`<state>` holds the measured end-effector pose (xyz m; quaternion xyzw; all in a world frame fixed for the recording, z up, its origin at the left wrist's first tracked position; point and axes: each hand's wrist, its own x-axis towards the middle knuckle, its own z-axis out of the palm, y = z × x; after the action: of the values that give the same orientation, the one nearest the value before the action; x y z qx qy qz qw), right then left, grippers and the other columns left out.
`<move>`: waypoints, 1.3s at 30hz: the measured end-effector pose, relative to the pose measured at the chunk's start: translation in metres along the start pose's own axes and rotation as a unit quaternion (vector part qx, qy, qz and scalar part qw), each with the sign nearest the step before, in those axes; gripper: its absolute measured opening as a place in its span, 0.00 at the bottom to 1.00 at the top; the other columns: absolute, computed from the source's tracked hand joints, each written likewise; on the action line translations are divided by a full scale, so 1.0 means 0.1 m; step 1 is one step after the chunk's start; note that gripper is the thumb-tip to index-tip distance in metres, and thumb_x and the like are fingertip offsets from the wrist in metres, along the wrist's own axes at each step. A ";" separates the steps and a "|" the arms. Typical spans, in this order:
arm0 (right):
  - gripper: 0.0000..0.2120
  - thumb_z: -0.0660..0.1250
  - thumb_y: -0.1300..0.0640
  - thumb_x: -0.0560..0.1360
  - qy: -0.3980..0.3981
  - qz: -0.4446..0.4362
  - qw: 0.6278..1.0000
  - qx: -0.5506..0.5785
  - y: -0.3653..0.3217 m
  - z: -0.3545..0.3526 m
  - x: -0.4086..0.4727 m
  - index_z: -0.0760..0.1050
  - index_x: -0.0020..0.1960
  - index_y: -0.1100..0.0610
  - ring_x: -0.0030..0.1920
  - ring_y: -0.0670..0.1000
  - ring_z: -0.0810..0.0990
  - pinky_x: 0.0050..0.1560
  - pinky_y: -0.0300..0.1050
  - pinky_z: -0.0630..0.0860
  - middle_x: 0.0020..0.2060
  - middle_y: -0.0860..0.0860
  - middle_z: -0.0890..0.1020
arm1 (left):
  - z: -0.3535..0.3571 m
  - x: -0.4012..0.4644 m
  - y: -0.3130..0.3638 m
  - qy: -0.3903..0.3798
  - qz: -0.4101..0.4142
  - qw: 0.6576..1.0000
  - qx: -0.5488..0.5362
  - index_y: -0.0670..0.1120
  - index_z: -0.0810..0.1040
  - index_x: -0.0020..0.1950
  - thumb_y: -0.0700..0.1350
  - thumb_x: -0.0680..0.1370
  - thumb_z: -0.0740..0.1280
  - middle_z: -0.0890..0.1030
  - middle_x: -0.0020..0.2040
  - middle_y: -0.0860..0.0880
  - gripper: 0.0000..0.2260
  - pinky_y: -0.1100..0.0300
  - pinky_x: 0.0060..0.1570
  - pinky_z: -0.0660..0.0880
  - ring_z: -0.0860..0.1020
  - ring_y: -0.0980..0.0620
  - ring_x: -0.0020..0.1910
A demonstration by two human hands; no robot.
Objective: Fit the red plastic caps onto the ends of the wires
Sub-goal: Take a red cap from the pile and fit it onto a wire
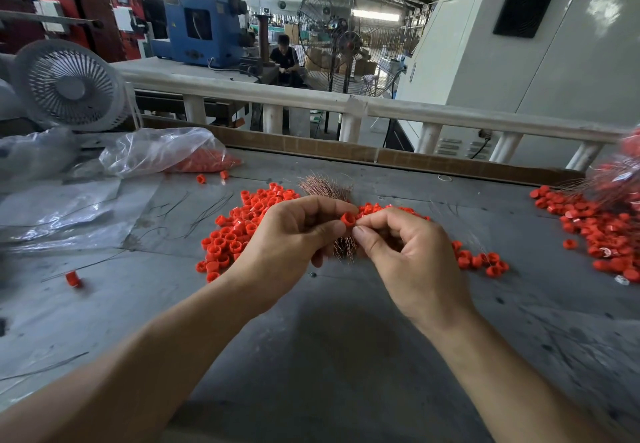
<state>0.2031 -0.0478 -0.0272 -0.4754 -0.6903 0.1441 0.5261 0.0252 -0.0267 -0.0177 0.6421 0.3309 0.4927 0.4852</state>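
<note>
Both hands are raised just above the grey worktop (pixel 329 356), fingertips meeting at centre. The left hand (pixel 287 245) pinches a single red cap (pixel 348 219) between thumb and forefinger. The cap's open mouth faces toward the camera and slightly right, its short axis running roughly near to far. The right hand (pixel 405 252) has thumb and forefinger pinched together right at the cap's rim; whether a wire sits between them is too fine to tell. Its other fingers are curled.

Directly beneath and behind the hands lies a bundle of copper wires (pixel 325 184), long axis running away from the camera, far ends fanned out. Loose red caps (pixel 239 227) form a heap on both sides of the bundle. A second heap (pixel 595 231) lies well apart at the right edge.

Further left, a clear plastic bag (pixel 162 151) holds more caps. Behind it stands a white fan (pixel 69 85), then a white railing (pixel 311 99).
</note>
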 end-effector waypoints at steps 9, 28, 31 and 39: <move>0.05 0.73 0.57 0.77 0.001 0.012 1.000 -0.003 -0.01 -0.01 -0.01 0.82 0.43 0.49 0.37 0.47 0.83 0.39 0.48 0.78 0.35 0.46 0.84 | -0.01 0.00 0.00 0.004 -0.007 1.000 0.007 0.45 0.84 0.59 0.37 0.82 0.67 0.81 0.33 0.55 0.09 0.68 0.31 0.72 0.74 0.58 0.31; 0.06 0.73 0.59 0.78 -0.001 0.022 1.000 -0.001 -0.08 -0.04 -0.01 0.82 0.42 0.51 0.34 0.51 0.80 0.37 0.50 0.76 0.33 0.49 0.83 | -0.05 0.02 -0.03 -0.003 -0.003 1.000 -0.028 0.44 0.86 0.58 0.35 0.81 0.66 0.81 0.33 0.53 0.10 0.67 0.32 0.73 0.74 0.57 0.31; 0.06 0.73 0.59 0.78 -0.005 0.020 1.000 0.004 -0.09 -0.04 -0.02 0.82 0.42 0.51 0.35 0.51 0.80 0.38 0.50 0.77 0.33 0.50 0.83 | -0.05 0.03 -0.04 0.001 0.000 1.000 -0.021 0.44 0.86 0.57 0.35 0.81 0.66 0.80 0.33 0.52 0.11 0.68 0.32 0.72 0.74 0.57 0.31; 0.06 0.72 0.57 0.78 -0.010 0.017 1.000 0.004 -0.09 -0.04 -0.02 0.82 0.42 0.51 0.35 0.51 0.80 0.37 0.49 0.76 0.33 0.51 0.82 | -0.06 0.02 -0.05 -0.006 -0.009 1.000 -0.026 0.44 0.85 0.59 0.36 0.81 0.67 0.81 0.33 0.54 0.10 0.70 0.30 0.72 0.75 0.58 0.30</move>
<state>0.2023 -0.0555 -0.0202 -0.4838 -0.6868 0.1607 0.5181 0.0201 -0.0215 -0.0215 0.6293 0.3213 0.4930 0.5077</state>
